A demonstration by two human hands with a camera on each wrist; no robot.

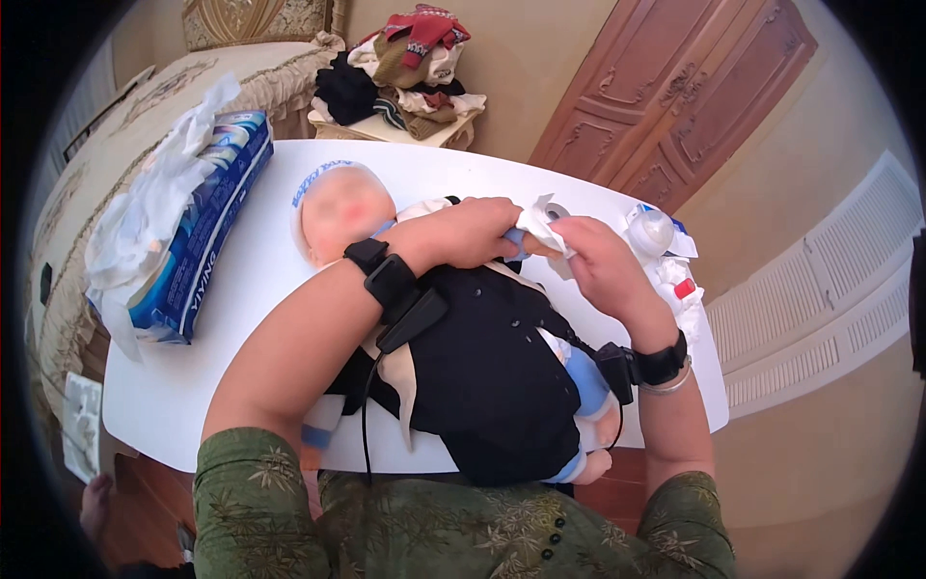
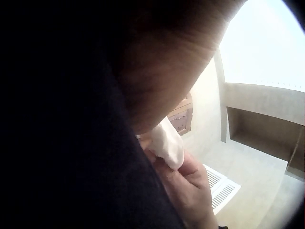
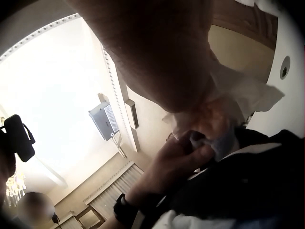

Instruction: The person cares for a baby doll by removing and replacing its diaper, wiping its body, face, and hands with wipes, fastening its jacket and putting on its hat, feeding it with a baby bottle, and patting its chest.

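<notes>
A baby doll in a white cap with blue lettering (image 1: 323, 179) lies on its back on the white table (image 1: 260, 386), a black garment (image 1: 492, 357) over its body. My left hand (image 1: 479, 232) grips the doll's forearm at its light blue sleeve (image 3: 223, 144). With curled fingers my right hand (image 1: 603, 265) holds a thin white tissue (image 1: 540, 222) around the doll's small hand (image 3: 212, 121). In the left wrist view, the tissue (image 2: 167, 143) bunches at the right hand's fingers and thumb. The doll's bare feet (image 1: 596, 468) stick out near the front edge.
A large blue tissue pack (image 1: 217, 241), white sheets heaped on it, stands on the table's left. At the right edge are a bottle (image 1: 651, 232) and a red-capped item (image 1: 684, 289). Piled clothes (image 1: 410, 68) sit on a stool behind, beside a bed (image 1: 145, 116).
</notes>
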